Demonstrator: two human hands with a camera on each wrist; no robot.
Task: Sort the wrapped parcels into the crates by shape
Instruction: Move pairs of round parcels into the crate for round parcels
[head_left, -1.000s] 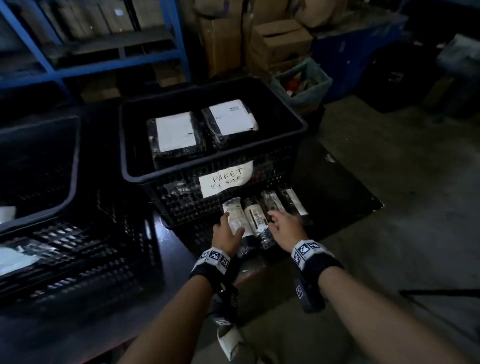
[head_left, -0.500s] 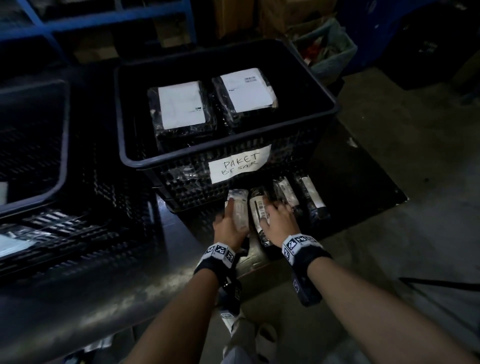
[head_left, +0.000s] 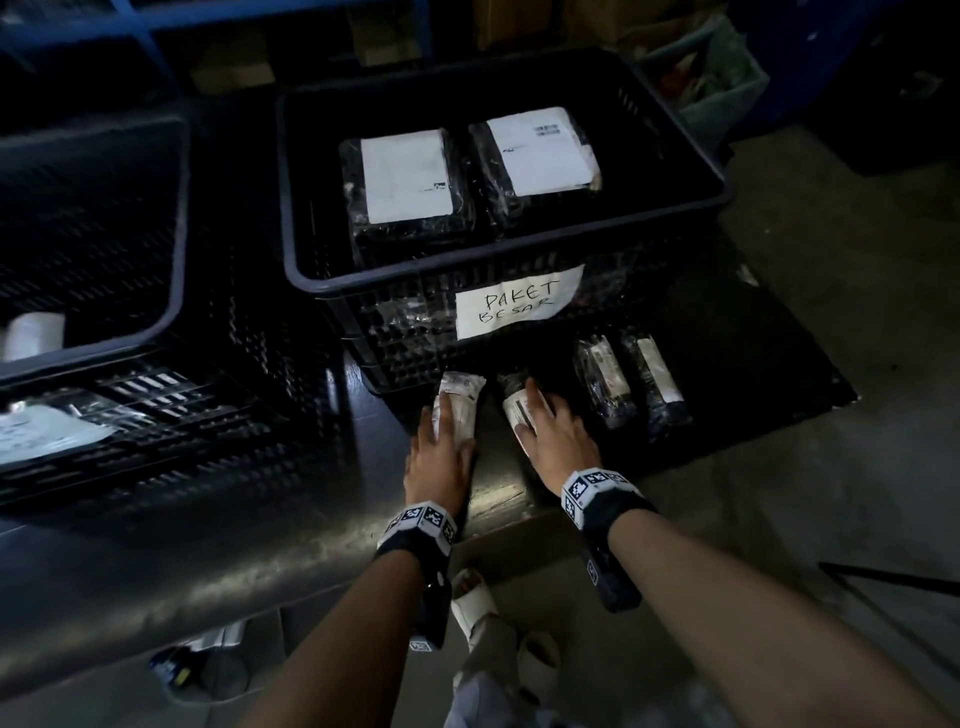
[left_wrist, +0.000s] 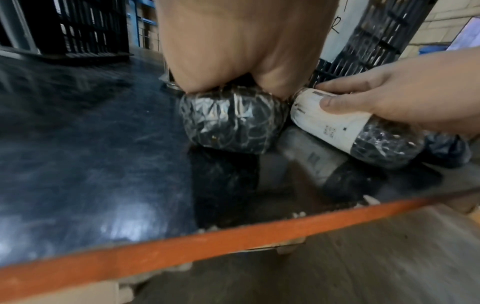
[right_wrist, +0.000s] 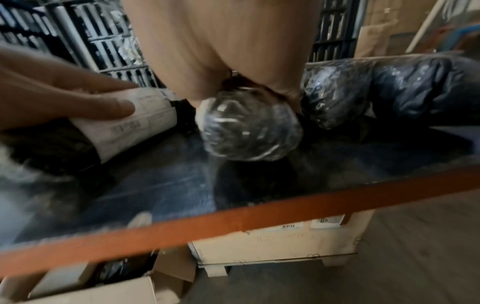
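Several cylinder parcels in black wrap lie on the dark table in front of the black crate (head_left: 717, 192) labelled "PAKET BESAR". My left hand (head_left: 440, 441) grips the leftmost cylinder parcel (head_left: 461, 397), thumb and fingers around it; its wrapped end (left_wrist: 233, 123) faces the left wrist camera. My right hand (head_left: 548, 423) grips the second cylinder parcel (head_left: 517, 410), whose end (right_wrist: 249, 131) shows in the right wrist view. Two more cylinder parcels (head_left: 605, 382) (head_left: 658, 382) lie to the right, untouched. Two flat box parcels (head_left: 405, 182) (head_left: 540, 150) rest inside the crate.
A second black crate (head_left: 176, 249) stands at the left, stacked on another crate holding labelled parcels (head_left: 41, 431). The table's orange front edge (left_wrist: 233, 242) runs just below my hands. Cardboard boxes (right_wrist: 272, 242) sit under the table, and blue shelving (head_left: 156, 31) stands behind.
Both hands have slid forward onto the two leftmost cylinder parcels and closed around them. The two parcels now lie further apart. My head has tilted down and come closer.
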